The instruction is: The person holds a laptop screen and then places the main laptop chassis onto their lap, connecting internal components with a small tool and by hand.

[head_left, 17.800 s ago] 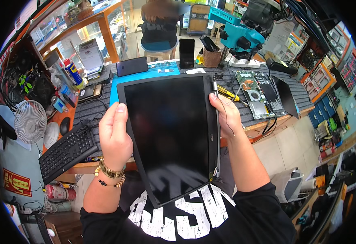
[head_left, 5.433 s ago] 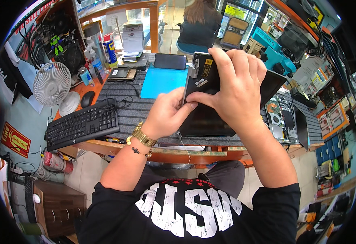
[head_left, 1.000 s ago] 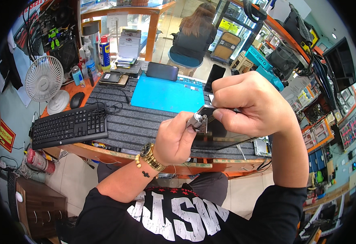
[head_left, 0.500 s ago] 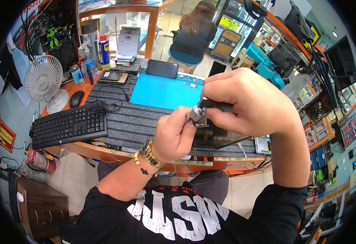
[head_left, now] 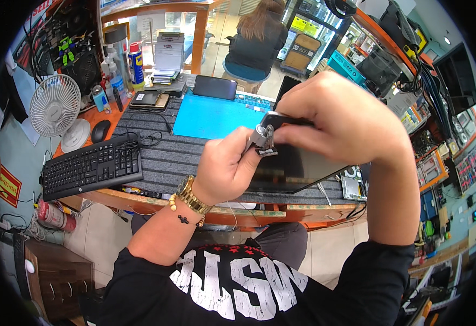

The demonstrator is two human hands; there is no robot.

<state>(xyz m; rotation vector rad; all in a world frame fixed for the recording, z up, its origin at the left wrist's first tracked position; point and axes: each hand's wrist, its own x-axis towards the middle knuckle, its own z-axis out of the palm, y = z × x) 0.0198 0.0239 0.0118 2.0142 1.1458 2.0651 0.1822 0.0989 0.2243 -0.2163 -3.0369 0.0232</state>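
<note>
My left hand (head_left: 222,167), with a gold watch (head_left: 192,196) at the wrist, is closed with thumb and fingers around a small silver metal part (head_left: 258,136) that looks like a hinge with a bracket. My right hand (head_left: 338,117) is bent over from the right and pinches a flat black piece (head_left: 279,118) against the top of that part. Whether the black piece is a tool handle or part of the metal piece, I cannot tell. Below both hands lies a glossy dark panel (head_left: 303,169), partly covered by them.
A blue work mat (head_left: 208,117) with a phone (head_left: 215,87) at its far edge lies on the grey ribbed mat (head_left: 162,157). To the left are a keyboard (head_left: 94,167), a mouse (head_left: 101,130) and a fan (head_left: 56,106). Tweezers (head_left: 323,193) lie near the front edge. Beyond sits a person (head_left: 257,46).
Both hands have risen slightly with the silver part, my left also shifting a little left. More of the dark panel shows beneath my right hand. Both grips stay closed.
</note>
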